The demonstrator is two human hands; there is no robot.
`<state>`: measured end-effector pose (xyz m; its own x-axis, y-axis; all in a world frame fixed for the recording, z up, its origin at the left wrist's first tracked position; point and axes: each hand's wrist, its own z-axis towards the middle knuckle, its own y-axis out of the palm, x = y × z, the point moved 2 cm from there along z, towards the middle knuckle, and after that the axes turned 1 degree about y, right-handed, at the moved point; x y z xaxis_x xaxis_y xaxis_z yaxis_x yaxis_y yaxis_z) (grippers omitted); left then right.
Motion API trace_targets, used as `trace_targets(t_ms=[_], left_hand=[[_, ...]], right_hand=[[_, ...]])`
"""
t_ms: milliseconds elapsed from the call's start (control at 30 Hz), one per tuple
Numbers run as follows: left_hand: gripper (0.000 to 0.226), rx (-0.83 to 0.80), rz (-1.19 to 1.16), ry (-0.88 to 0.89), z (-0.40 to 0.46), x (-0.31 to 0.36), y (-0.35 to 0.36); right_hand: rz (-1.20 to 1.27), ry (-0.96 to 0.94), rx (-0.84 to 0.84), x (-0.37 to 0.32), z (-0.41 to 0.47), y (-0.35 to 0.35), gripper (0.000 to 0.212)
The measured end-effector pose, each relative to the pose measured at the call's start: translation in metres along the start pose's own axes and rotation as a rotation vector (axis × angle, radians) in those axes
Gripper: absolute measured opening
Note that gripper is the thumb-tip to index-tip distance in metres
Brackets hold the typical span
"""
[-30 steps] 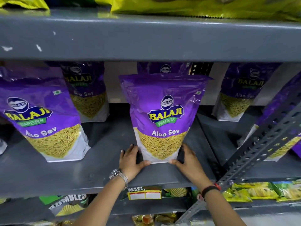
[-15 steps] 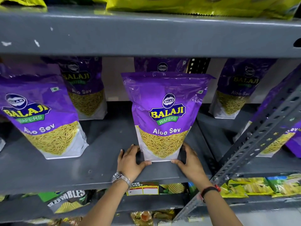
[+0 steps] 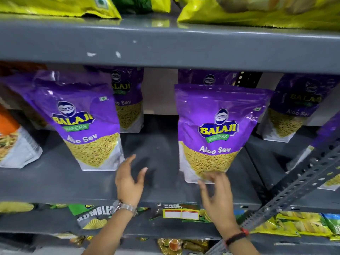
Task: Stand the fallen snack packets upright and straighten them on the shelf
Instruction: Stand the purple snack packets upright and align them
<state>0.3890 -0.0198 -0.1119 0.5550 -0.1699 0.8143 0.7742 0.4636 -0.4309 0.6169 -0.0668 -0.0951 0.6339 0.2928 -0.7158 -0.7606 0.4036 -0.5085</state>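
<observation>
We look into a grey metal shelf (image 3: 158, 184) stocked with purple Balaji Aloo Sev packets. The front centre packet (image 3: 215, 133) stands upright near the shelf edge, label facing us. Our right hand (image 3: 217, 197) is spread, fingers loose and blurred, its fingertips just at the packet's lower edge; we cannot tell whether they touch. Our left hand (image 3: 128, 181) is also spread and empty, hovering above bare shelf between that packet and the front left packet (image 3: 82, 126), which leans slightly. More purple packets stand behind. A watch (image 3: 125, 207) sits on the left wrist.
</observation>
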Motion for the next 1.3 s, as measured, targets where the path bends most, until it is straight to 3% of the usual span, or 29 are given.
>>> trace_targets(t_ms=[100,200,300,400,533,767,967,1167,1300], left_hand=[[0.055,0.191,0.038,-0.06,0.014,-0.023,-0.046],[0.062,0.219,0.112,-0.078,0.031,-0.048,-0.086],[0.083,0.085,0.093,-0.114,0.061,-0.08,-0.112],[0.111,-0.186,-0.131,-0.114,0.089,-0.102,-0.126],[0.111,-0.522,-0.065,-0.176,0.099,-0.118,-0.123],[0.087,-0.542,0.014,-0.203,0.087,-0.118,-0.111],[0.092,-0.477,0.194,-0.057,0.078,-0.106,-0.109],[0.075,-0.457,0.202,-0.079,0.073,-0.098,-0.114],[0.082,-0.472,0.185,-0.083,0.074,-0.098,-0.115]], right_hand=[[0.06,-0.08,-0.145,-0.027,0.01,0.05,0.018],[0.089,-0.003,-0.291,-0.049,0.025,0.109,0.034],[0.126,0.153,-0.487,-0.065,0.044,0.164,0.07],[0.153,0.189,-0.6,-0.083,0.054,0.203,0.098],[0.167,0.241,-0.543,-0.093,0.05,0.227,0.073],[0.172,0.309,-0.471,-0.089,0.034,0.2,0.064],[0.114,0.329,-0.437,-0.081,0.026,0.18,0.058],[-0.02,0.315,-0.372,-0.082,0.016,0.183,0.055],[-0.024,0.315,-0.366,-0.081,0.018,0.181,0.053]])
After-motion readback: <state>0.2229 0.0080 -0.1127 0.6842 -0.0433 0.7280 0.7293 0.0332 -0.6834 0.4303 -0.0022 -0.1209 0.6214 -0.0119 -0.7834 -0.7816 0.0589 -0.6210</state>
